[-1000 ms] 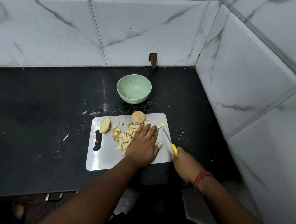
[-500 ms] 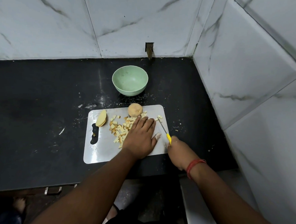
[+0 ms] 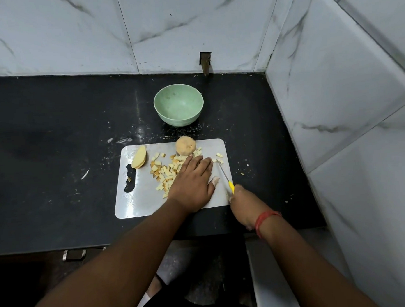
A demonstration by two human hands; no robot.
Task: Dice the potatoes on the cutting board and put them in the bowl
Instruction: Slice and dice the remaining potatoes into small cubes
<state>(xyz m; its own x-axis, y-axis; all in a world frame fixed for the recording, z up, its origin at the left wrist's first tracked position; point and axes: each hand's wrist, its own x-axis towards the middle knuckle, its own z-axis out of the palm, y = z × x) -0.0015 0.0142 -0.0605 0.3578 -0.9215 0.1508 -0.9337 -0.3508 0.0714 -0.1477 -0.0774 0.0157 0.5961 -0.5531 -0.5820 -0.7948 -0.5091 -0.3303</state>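
- Black stone counter (image 3: 55, 137) meets white marble-look tiles; a rounded grey cutting board (image 3: 138, 203) lies flat on it.
- Beyond the board: a smooth green bowl (image 3: 178, 104).
- On the board: pale diced potato cubes (image 3: 165, 171), 1 round unpeeled potato (image 3: 185, 145), stacked slices (image 3: 139, 157).
- Left hand (image 3: 191, 182), fingers straight, lies flat over the cubes.
- Right hand (image 3: 245, 204) grips a yellow-handled knife (image 3: 225, 174), blade tip now among cubes by the board's far right corner.
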